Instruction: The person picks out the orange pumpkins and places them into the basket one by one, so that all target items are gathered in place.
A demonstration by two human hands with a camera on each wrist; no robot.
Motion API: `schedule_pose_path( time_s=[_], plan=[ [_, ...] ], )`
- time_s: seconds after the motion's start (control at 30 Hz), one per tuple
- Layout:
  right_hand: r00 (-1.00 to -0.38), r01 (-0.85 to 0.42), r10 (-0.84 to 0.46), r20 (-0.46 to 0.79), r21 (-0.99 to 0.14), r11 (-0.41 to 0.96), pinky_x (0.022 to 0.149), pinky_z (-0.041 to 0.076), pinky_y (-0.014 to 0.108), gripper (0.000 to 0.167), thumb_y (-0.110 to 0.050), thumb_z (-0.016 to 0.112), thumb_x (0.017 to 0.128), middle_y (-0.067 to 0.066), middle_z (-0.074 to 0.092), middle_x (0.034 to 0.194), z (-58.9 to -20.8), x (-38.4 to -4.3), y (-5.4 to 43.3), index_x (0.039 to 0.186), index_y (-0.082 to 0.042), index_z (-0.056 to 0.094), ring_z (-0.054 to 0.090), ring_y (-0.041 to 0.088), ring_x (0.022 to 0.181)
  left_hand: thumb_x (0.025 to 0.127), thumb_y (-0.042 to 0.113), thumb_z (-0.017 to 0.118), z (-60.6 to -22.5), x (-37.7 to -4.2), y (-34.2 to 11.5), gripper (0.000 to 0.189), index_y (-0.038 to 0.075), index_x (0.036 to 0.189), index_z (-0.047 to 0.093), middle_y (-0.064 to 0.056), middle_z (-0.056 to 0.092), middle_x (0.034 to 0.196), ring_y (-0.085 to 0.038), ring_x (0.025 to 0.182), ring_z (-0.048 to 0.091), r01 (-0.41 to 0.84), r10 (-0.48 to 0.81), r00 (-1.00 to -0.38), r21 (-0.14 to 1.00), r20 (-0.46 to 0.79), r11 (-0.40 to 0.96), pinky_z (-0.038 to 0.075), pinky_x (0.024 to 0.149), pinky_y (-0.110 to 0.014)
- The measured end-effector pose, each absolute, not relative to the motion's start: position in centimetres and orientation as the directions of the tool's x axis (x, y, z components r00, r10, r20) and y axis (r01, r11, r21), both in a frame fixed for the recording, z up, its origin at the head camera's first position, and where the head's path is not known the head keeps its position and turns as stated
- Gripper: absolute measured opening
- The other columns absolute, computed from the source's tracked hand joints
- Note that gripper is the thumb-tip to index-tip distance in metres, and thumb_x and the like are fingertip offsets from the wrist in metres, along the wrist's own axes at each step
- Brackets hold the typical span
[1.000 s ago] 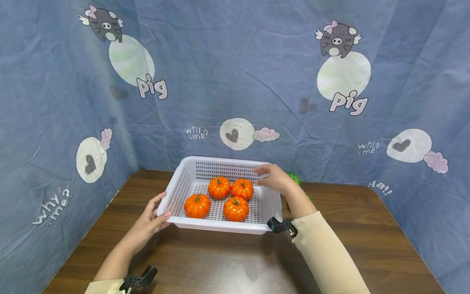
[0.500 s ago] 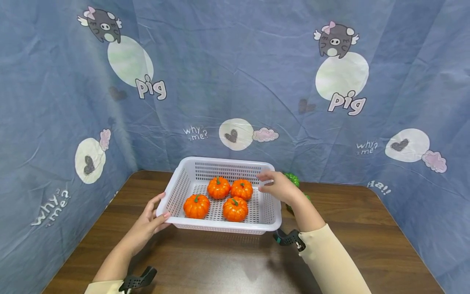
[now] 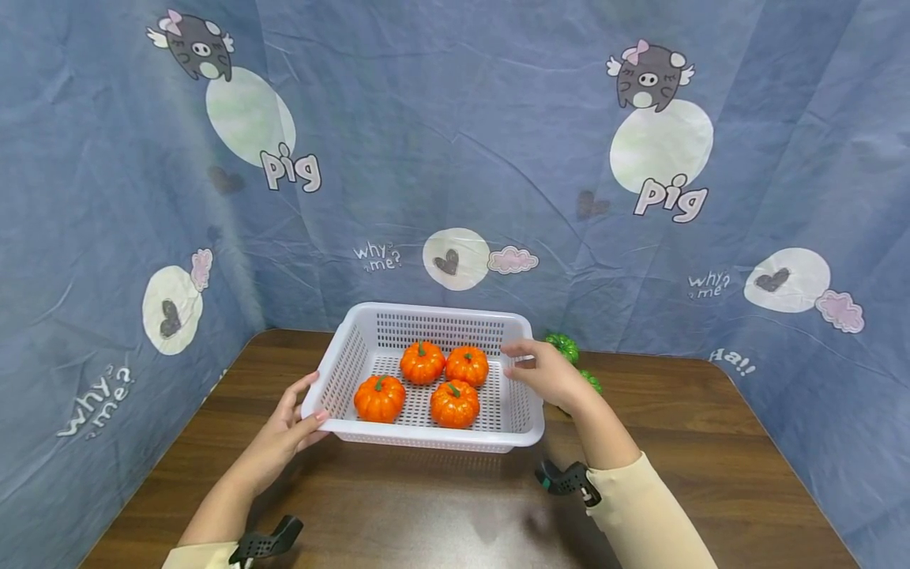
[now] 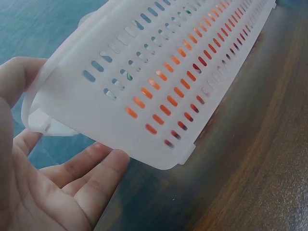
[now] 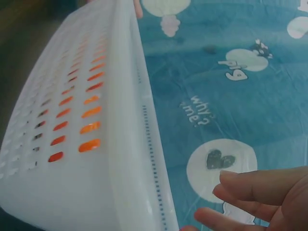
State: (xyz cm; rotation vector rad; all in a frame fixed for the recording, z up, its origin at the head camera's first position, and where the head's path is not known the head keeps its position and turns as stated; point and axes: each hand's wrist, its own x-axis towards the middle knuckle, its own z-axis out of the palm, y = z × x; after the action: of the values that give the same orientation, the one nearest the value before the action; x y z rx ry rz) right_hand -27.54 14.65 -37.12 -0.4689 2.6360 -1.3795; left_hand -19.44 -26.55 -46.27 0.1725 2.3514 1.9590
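A white perforated plastic basket (image 3: 426,436) holds several small orange pumpkins (image 3: 455,404) with green stems. At its left end my left hand (image 3: 280,438) grips the rim; the left wrist view shows fingers of the left hand (image 4: 72,185) on both sides of the wall. Over the basket's right end, my right hand (image 3: 550,375) has its fingers apart and holds nothing. The right wrist view shows the right hand (image 5: 262,197) beside the basket rim (image 5: 144,120), with a gap between thumb and rim. Whether the other fingertips touch the rim cannot be told.
Two green ribbed pumpkin-like things (image 3: 562,346) lie beyond the right hand, partly hidden by it. The brown wooden table (image 3: 426,514) ends at a blue printed cloth (image 3: 455,158) that hangs behind and at the sides.
My right hand has drawn back toward me and slightly right, with nothing in it, showing more of the green things. The left hand and basket stay almost in place.
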Motion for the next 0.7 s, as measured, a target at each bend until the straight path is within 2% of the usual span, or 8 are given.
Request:
schedule_pose_path(
  time_s=[0.33, 0.7],
  plan=[
    [-0.946, -0.217, -0.32, 0.052, -0.835, 0.506, 0.091, 0.055, 0.051, 0.038, -0.006, 0.067, 0.094, 0.018, 0.061, 0.132, -37.6, -26.4, 15.5, 0.131, -0.002, 0.063, 0.06, 0.037, 0.118, 0.103, 0.018, 0.056, -46.2, -19.5, -26.6, 0.073, 0.022, 0.159, 0.01, -0.031, 0.034, 0.148, -0.015, 0.112, 0.059, 0.028, 0.126, -0.992, 0.982, 0.004, 0.189, 0.053, 0.096, -0.032],
    [-0.952, -0.257, -0.281, 0.123, -0.821, 0.51, 0.087, 0.057, 0.05, 0.036, -0.006, 0.068, 0.093, 0.017, 0.062, 0.131, -38.0, -25.2, 16.2, 0.129, -0.004, 0.065, 0.06, 0.038, 0.119, 0.102, 0.017, 0.057, -46.4, -19.5, -26.7, 0.073, 0.021, 0.159, 0.01, -0.031, 0.034, 0.148, -0.014, 0.112, 0.059, 0.033, 0.131, -0.991, 0.985, 0.011, 0.167, 0.052, 0.096, -0.033]
  ],
)
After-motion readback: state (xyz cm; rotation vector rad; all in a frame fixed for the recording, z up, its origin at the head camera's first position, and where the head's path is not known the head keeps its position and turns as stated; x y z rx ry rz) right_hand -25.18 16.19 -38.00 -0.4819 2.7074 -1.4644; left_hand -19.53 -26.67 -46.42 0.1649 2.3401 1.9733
